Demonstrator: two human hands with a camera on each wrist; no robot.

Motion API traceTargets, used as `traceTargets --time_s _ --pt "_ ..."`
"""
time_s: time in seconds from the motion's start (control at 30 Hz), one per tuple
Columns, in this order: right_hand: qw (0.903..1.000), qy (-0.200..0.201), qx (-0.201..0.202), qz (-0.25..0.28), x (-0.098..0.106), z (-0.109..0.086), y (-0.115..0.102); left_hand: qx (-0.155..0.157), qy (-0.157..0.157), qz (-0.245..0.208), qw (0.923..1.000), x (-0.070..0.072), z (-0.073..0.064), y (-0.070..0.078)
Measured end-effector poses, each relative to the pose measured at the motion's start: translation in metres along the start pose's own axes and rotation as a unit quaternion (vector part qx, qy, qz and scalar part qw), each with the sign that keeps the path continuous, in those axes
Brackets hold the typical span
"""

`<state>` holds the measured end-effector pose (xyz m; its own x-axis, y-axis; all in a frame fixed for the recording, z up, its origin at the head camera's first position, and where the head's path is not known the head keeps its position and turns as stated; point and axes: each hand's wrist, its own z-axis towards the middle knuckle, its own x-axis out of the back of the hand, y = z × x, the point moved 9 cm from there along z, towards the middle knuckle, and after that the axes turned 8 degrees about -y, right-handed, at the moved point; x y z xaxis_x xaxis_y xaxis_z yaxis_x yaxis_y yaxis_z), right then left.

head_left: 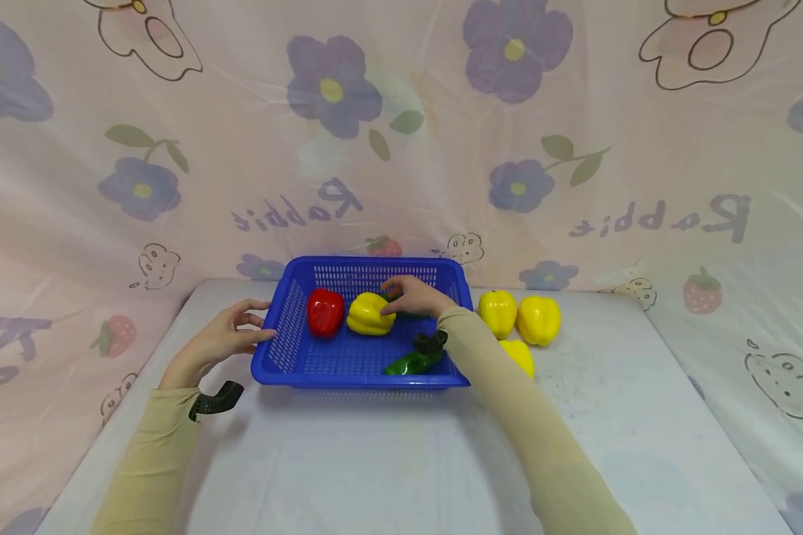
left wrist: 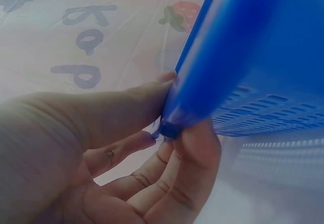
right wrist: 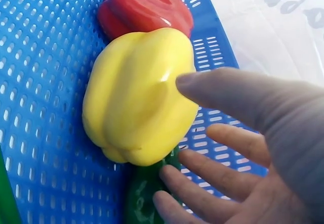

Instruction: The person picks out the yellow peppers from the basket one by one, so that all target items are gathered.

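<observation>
My left hand (head_left: 230, 331) is at the left end of a blue plastic basket (head_left: 348, 383). In the left wrist view its thumb and fingers grip the basket's rim (left wrist: 223, 57) from both sides. Inside the basket my right hand (head_left: 415, 296) is beside a yellow bell pepper (head_left: 369, 314). Its fingers are spread, and the thumb overlaps the pepper's side in the right wrist view. A red bell pepper (head_left: 325, 313) lies to the left of the yellow one. Near the basket's front right lies a green pepper (head_left: 411, 363); another green pepper (right wrist: 144, 196) is partly hidden under my right hand.
To the right of the basket, on the white table (head_left: 388, 468), sit three more yellow bell peppers (head_left: 538, 320), one partly covered by my right sleeve. A patterned curtain (head_left: 428, 171) hangs behind the table and along its sides.
</observation>
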<state>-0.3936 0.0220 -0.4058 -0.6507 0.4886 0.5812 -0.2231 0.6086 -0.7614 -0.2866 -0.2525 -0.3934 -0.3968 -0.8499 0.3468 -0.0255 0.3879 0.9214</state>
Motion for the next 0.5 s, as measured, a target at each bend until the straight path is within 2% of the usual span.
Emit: traceTargets --time_s 0.33,0.5 --pt "0.9996 -0.005 0.003 -0.028 -0.0043 0.0061 -0.0028 -0.003 -0.005 -0.001 1.0 -0.0001 -0.0007 0.0015" --pt "0.9996 -0.005 0.007 -0.027 -0.0066 0.0048 -0.0079 0.001 -0.003 0.0 1.0 -0.0001 -0.0007 0.0026"
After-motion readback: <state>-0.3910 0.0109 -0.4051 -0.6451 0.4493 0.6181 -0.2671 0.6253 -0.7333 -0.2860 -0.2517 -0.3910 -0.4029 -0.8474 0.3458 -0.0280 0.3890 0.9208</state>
